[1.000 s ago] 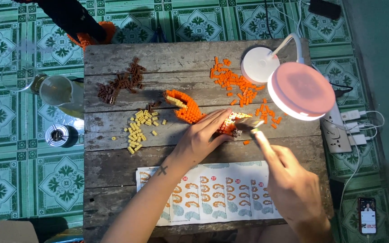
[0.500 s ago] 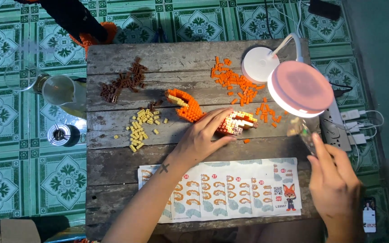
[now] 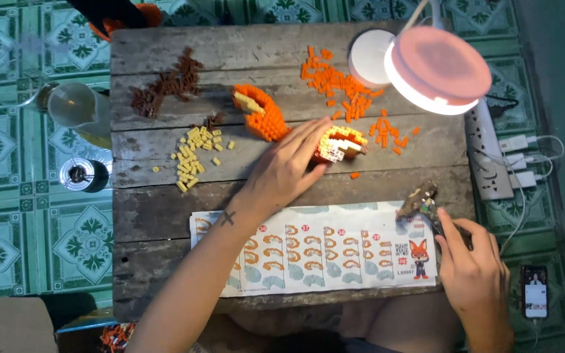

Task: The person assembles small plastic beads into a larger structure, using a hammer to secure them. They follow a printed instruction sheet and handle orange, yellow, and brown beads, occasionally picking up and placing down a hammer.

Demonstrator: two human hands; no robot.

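1. Weathered grey plank desk (image 3: pixel 165 216), seen from above; all places below given relative to the small orange-and-cream brick model (image 3: pixel 339 144) near the desk's middle.
2. Left hand (image 3: pixel 287 171): just left of the model, fingers spread narrow and curled about its near side, holding it steady on the planks. Unchanged in place over the last second.
3. Right hand (image 3: pixel 469 265): a second ago right beside the model, at its lower right edge; now drawn well away, below and to the right of it, at the desk's near right corner. Closed on a small dark tweezer-like tool (image 3: pixel 420 201); whether a brick sits at the tip is not discernible.
4. Printed instruction sheet with rows of orange figures (image 3: pixel 322 252): below the model, flat on the desk, its right end now uncovered where the right hand lay before. Likely reading: a placing stroke finished, the model left in the left hand alone.
5. Larger curved orange brick section (image 3: pixel 259 114): left of the model, apart from it.
6. Loose orange bricks (image 3: pixel 341 85): above the model, scattered.
7. Pale yellow bricks (image 3: pixel 194 153): well to the left; dark brown bricks (image 3: pixel 165 85): up and far left.
8. Round pink-shaded lamp (image 3: pixel 439 68): up and to the right, lit.
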